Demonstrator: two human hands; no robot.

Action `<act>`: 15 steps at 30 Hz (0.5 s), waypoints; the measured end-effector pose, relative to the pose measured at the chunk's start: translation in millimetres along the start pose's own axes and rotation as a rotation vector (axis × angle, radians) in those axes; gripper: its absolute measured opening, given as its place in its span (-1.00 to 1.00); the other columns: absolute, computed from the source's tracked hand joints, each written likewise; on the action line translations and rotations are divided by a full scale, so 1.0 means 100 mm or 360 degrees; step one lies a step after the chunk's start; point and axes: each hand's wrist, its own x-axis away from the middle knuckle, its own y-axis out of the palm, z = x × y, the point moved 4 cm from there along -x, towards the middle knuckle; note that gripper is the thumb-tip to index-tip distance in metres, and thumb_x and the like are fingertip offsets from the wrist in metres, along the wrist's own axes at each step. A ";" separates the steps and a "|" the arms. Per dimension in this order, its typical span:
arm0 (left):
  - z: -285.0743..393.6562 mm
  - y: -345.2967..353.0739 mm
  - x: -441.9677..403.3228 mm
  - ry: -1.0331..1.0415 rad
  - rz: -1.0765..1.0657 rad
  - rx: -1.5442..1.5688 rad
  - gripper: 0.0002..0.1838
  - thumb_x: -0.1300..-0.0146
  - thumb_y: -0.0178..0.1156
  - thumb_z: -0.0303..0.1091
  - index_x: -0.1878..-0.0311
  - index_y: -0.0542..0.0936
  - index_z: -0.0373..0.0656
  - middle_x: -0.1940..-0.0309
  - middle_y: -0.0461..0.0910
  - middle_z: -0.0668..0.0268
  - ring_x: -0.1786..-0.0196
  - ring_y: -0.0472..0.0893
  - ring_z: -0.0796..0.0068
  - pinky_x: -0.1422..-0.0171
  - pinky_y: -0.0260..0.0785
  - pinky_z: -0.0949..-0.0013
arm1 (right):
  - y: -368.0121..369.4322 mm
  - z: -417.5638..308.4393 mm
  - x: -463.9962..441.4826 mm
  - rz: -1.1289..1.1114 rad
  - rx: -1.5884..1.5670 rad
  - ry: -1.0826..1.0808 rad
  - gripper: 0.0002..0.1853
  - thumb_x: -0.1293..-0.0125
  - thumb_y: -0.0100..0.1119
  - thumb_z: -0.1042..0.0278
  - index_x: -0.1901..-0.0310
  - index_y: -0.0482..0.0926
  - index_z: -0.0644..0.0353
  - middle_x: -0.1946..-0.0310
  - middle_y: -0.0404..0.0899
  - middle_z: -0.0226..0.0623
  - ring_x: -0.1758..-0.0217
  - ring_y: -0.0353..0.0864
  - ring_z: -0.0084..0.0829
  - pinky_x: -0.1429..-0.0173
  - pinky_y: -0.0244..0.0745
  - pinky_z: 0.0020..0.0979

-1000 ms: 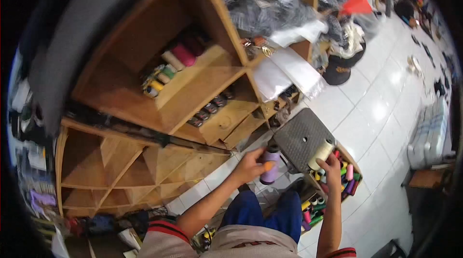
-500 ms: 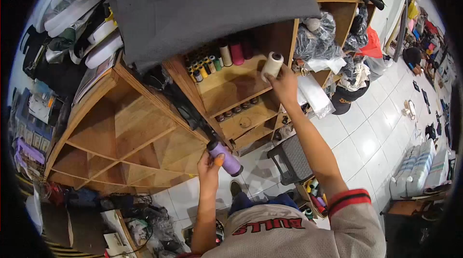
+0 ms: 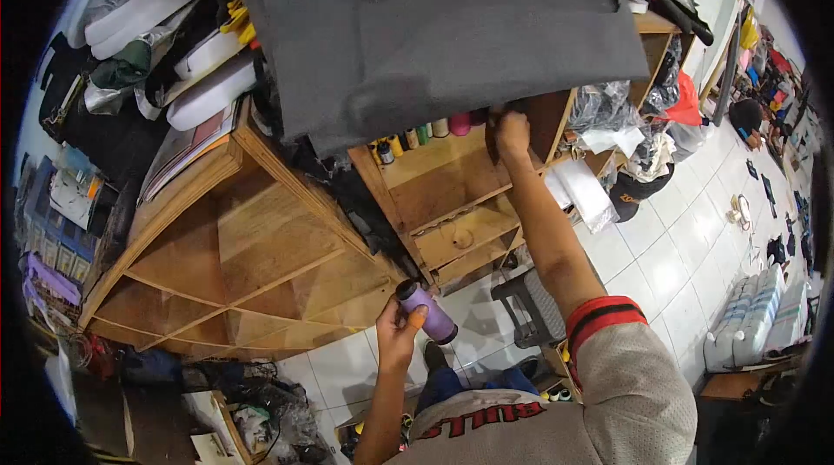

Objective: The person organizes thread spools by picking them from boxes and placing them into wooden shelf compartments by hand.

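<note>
We see the left hand grasping a tilted purple spool above the tiled floor. The right hand reaches into a wooden shelf, beside a row of spools, below grey cloth; we cannot tell whether it holds anything.

A head-worn wide-angle camera looks forward and steeply down, with the wearer's gray jersey closest, the left hand and right hand beyond, wooden shelves ahead and tiled floor below and to the right.
</note>
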 end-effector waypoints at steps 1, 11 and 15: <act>-0.10 -0.10 -0.01 -0.0009 0.0009 0.0010 -0.59 -0.21 0.19 -0.50 -0.13 0.41 -0.31 0.06 0.55 0.25 -0.02 0.52 0.46 -0.18 0.30 0.39 | 0.04 0.01 0.01 0.0050 -0.0071 0.0026 -0.66 -0.16 0.23 0.27 0.18 0.49 0.42 0.23 0.54 0.19 0.12 0.58 0.12 0.07 0.53 -0.08; -0.17 -0.28 -0.11 0.0046 0.0061 0.0040 -0.62 -0.23 0.17 -0.48 -0.11 0.42 -0.31 0.10 0.52 0.28 0.05 0.50 0.51 -0.09 0.31 0.44 | -0.18 -0.10 0.23 0.0084 -0.0015 0.0556 -0.55 -0.12 0.26 0.14 0.07 0.41 0.28 0.17 0.57 0.06 0.06 0.59 0.05 0.03 0.52 -0.05; -0.18 -0.25 -0.15 0.0041 0.0019 0.0002 -0.61 -0.20 0.20 -0.45 -0.10 0.43 -0.31 0.12 0.53 0.28 0.06 0.51 0.50 -0.10 0.31 0.41 | -0.16 -0.13 0.24 0.0106 -0.0057 0.0535 -0.55 -0.11 0.27 0.10 0.08 0.44 0.25 0.18 0.60 0.01 0.07 0.61 0.02 0.05 0.53 -0.06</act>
